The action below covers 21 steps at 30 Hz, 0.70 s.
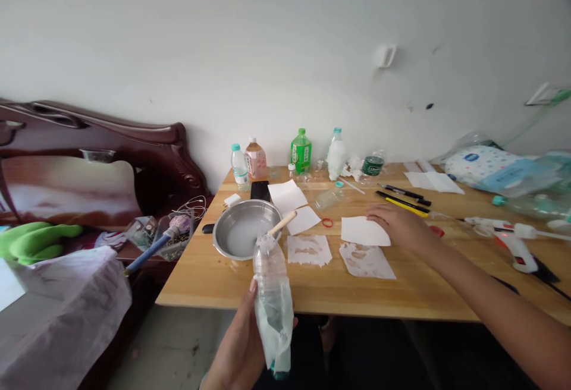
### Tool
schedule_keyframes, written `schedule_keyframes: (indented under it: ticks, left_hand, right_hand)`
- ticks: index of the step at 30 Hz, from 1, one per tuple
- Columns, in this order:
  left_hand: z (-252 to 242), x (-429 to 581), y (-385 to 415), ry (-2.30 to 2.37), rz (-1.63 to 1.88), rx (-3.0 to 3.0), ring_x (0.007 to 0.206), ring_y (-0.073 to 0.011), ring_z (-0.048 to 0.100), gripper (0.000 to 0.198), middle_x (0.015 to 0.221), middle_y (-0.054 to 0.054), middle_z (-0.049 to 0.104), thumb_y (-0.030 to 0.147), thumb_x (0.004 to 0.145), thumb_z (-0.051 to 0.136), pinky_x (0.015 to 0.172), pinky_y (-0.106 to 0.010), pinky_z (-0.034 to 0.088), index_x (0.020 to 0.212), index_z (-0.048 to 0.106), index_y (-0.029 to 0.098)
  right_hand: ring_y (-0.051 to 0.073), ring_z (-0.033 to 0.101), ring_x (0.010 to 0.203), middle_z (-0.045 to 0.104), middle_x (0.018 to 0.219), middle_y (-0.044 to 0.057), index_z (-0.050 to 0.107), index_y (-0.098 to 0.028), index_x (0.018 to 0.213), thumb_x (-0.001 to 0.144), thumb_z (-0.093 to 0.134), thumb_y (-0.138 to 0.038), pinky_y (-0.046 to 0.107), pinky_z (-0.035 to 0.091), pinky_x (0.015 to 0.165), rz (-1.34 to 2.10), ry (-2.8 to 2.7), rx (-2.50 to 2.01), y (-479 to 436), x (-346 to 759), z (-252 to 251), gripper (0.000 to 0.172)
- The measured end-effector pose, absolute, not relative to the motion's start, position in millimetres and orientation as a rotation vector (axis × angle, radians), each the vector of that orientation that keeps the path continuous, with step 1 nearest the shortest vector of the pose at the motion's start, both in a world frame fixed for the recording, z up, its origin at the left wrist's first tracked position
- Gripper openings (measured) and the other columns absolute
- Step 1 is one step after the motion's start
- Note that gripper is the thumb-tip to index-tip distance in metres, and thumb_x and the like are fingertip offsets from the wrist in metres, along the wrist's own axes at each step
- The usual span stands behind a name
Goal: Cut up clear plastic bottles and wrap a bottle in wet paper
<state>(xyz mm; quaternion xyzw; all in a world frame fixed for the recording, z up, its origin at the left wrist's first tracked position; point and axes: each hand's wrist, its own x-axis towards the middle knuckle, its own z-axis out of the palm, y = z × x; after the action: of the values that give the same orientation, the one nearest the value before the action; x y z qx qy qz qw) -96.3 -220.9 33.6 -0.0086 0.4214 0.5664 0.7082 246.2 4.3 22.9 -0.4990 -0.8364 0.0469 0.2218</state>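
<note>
My left hand [243, 333] is wrapped around a clear plastic bottle [273, 295], held cap down in front of the table's edge. Damp white paper clings to the lower part of that bottle, and its teal cap points toward the floor. Over the table, my right hand [392, 223] has its fingers closed on the right edge of a white paper sheet [362, 231]. Below this sheet lies a wet, torn-looking paper piece [368, 261], with another wet piece [308, 249] to its left. A steel pan [232, 238] holds cloudy liquid and a wooden-handled brush [283, 222].
Several bottles, among them a green one [301, 152] and a paper-covered one [336, 158], stand along the wall. A small clear bottle [329, 197] lies mid-table. Pens, a yellow cutter [407, 207] and a glue gun [517, 244] are on the right.
</note>
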Motion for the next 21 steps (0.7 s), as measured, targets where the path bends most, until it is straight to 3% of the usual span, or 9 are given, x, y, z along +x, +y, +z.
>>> schedule_keyframes:
  ticks: [3, 11, 14, 18, 21]
  left_hand:
    - [31, -90, -217, 0.926, 1.251, -0.040, 0.082, -0.0240, 0.071, 0.030, 0.092, -0.007, 0.076, 0.042, 0.092, 0.062, 0.101, -0.058, 0.048, 0.105, 0.073, 0.018]
    - [28, -81, -215, 0.885, 1.193, 0.000, 0.089, -0.0245, 0.070, 0.031, 0.099, -0.007, 0.076, 0.044, 0.090, 0.065, 0.102, -0.057, 0.047, 0.107, 0.073, 0.020]
    - [25, -79, -217, 0.887, 1.193, 0.019, 0.085, -0.0234, 0.070, 0.033, 0.097, -0.007, 0.076, 0.046, 0.091, 0.063, 0.098, -0.055, 0.050, 0.106, 0.073, 0.019]
    - [26, -77, -217, 0.903, 1.198, 0.022, 0.080, -0.0226, 0.069, 0.035, 0.092, -0.008, 0.075, 0.047, 0.094, 0.057, 0.092, -0.052, 0.052, 0.107, 0.073, 0.018]
    - [30, -77, -214, 0.876, 1.202, 0.043, 0.080, -0.0223, 0.068, 0.036, 0.090, -0.009, 0.075, 0.047, 0.094, 0.058, 0.089, -0.049, 0.053, 0.105, 0.073, 0.017]
  right_hand:
    - [0.030, 0.062, 0.110, 0.071, 0.115, 0.010, 0.074, -0.022, 0.095, 0.092, 0.044, -0.041, 0.045, 0.045, 0.098, 0.123, -2.320, -1.282, 5, 248, 19, 0.036]
    - [0.028, 0.070, 0.088, 0.076, 0.099, 0.008, 0.075, -0.023, 0.094, 0.088, 0.053, -0.039, 0.041, 0.054, 0.079, 0.245, -2.244, -1.335, 10, 243, 32, 0.028]
    - [0.028, 0.070, 0.090, 0.076, 0.099, 0.007, 0.076, -0.024, 0.091, 0.086, 0.056, -0.040, 0.041, 0.054, 0.081, 0.278, -2.212, -1.328, 2, 239, 43, 0.026]
    - [0.025, 0.068, 0.098, 0.074, 0.107, 0.006, 0.073, -0.025, 0.102, 0.090, 0.058, -0.049, 0.037, 0.054, 0.086, 0.329, -2.088, -1.277, -25, 236, 76, 0.031]
    - [0.022, 0.070, 0.091, 0.074, 0.101, 0.007, 0.073, -0.026, 0.101, 0.087, 0.064, -0.056, 0.034, 0.055, 0.081, 0.546, -1.953, -1.189, -55, 232, 112, 0.034]
